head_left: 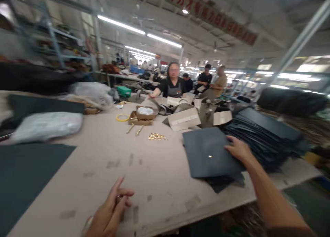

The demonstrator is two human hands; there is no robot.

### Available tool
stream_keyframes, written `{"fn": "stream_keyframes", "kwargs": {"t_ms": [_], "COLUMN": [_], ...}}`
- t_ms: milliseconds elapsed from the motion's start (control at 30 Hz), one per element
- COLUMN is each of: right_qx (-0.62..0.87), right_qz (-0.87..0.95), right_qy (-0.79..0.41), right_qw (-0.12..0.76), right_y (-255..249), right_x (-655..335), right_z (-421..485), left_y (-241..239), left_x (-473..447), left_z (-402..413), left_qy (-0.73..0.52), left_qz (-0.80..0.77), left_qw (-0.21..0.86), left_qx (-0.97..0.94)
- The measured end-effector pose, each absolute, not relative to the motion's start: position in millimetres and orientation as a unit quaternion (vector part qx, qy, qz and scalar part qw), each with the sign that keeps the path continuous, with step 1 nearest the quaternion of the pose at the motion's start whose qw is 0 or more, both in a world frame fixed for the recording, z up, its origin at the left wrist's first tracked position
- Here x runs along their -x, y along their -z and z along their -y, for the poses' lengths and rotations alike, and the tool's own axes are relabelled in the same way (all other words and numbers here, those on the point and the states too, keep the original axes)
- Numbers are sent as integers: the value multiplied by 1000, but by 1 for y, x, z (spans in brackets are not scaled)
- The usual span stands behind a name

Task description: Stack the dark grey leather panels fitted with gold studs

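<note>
right hand (238,149): flat on the right edge of the top dark sheet (208,156), fingers spread, pressing rather than gripping; arm runs in from lower right.
left hand (112,209): hovers over the near table edge, fingers loosely curled with the tips pinched together; something small may sit between them, cannot tell.
dark sheet: dark grey-blue panel, lies flat at the right side of the worktable (123,161), on top of a few more of the same; a small gold stud (210,156) shows near its middle.
stack (268,135): big fanned pile of the same dark panels just right of the sheet, touching it at the far edge.
gold parts (156,136): small loose heap of brass bits on the bare table, left of the sheet, well apart from both hands.
cardboard tray (140,118): open box behind the heap, holds more brass bits and a white bag; two brass tools (135,129) lie in front of it, a yellow ring (122,117) just beside it on the left.
folded cards (184,119): beige folded pieces, mid table, behind the sheet.
plastic bags (48,125): grey-white bundles at the left side, near another dark sheet at the left edge (28,175).
people: one person in a dark top (172,86) at the far end reaches onto the table; others stand behind, blurred.
</note>
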State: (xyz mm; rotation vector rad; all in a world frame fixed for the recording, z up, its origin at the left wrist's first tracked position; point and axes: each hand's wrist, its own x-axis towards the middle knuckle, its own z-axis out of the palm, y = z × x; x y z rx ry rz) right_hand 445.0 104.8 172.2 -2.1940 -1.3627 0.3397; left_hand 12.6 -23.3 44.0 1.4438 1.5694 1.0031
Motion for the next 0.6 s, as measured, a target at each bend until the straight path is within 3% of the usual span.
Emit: {"fn": "stream_keyframes", "kwargs": {"t_ms": [100, 267, 367, 600], "right_qx": [821, 652, 498, 167], "right_qz": [539, 644, 732, 881], "right_qy": [30, -258, -358, -321], "right_qw": [187, 306, 295, 304], "right_y": [-139, -95, -96, -91], "right_x": [-471, -363, -260, -152], "right_z": [-110, -77, -46, -25], "left_y": [-58, -65, -69, -52], "left_x": [-20, -19, -15, 7], "left_z": [27, 33, 36, 37], "left_qy": [-436, -391, -382, -370], "left_qz": [-583, -583, -577, -552], "left_qw": [486, 472, 481, 412], "left_qx": [-483, -534, -538, -623]}}
